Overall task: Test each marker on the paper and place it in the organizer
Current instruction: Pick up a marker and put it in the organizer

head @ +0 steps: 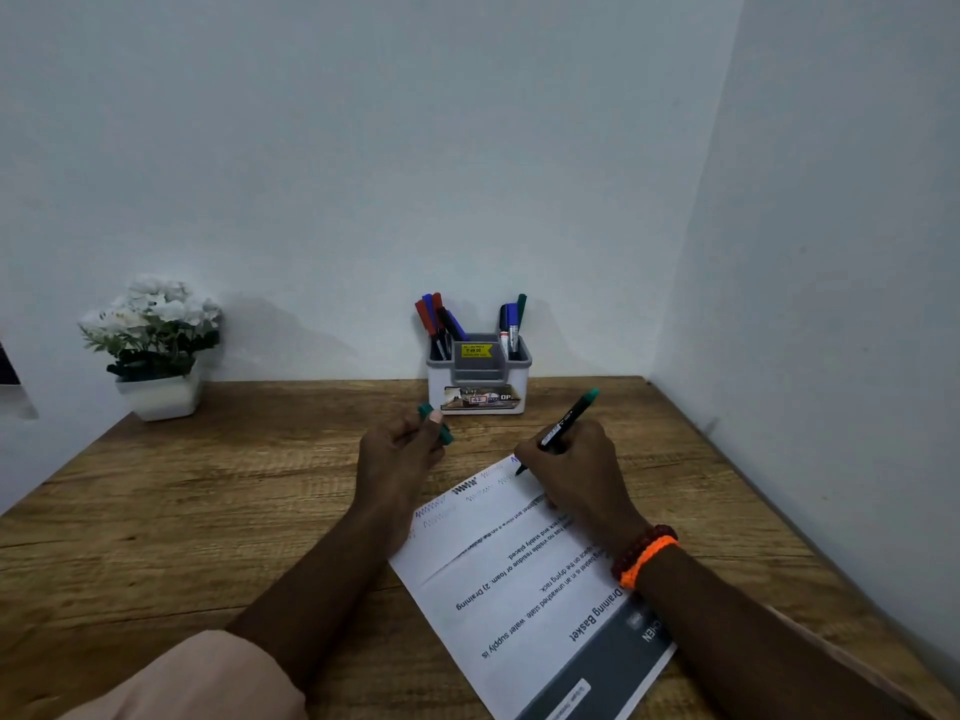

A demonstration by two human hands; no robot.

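While my right hand (574, 472) grips the green marker (563, 428), tip on paper (498, 574),
my left hand's (397, 454) curled fingers pinch its cap (435, 420).

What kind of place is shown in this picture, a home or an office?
Probably a small desk in a corner, at home or in an office; I cannot tell which. A wooden table stands against plain white walls, with a marker organizer and a potted white flower.

Both forearms reach up from the lower frame toward its centre. The left hand (397, 452), just left of centre, curls its fingers in a pinch. The right hand (574, 472), right of centre, has fingers wrapped in a writing grip, wrist low
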